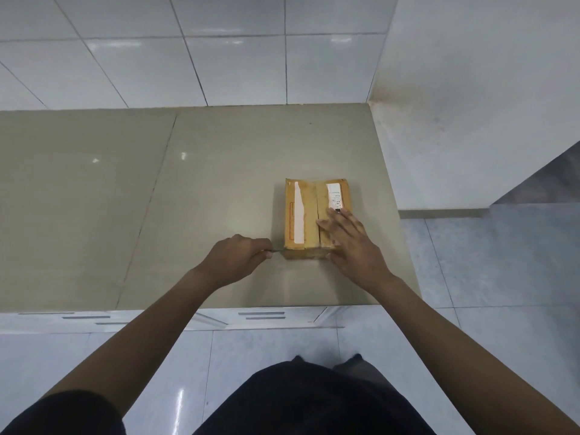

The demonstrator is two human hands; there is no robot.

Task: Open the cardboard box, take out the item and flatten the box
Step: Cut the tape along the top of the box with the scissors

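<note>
A small brown cardboard box (306, 211) lies closed on the beige counter (219, 189), right of centre, with white label strips on its two top flaps. My right hand (351, 243) rests flat on the box's near right corner, fingers spread over the right flap. My left hand (238, 257) is fisted around a thin metal blade (277, 250) whose tip touches the box's near left bottom corner. The box's contents are hidden.
The counter's right edge (398, 215) runs just beside the box, with tiled floor below. The front edge (251, 307) lies near my body. White tiled wall (188, 58) stands behind the counter, a white wall (470, 105) to the right.
</note>
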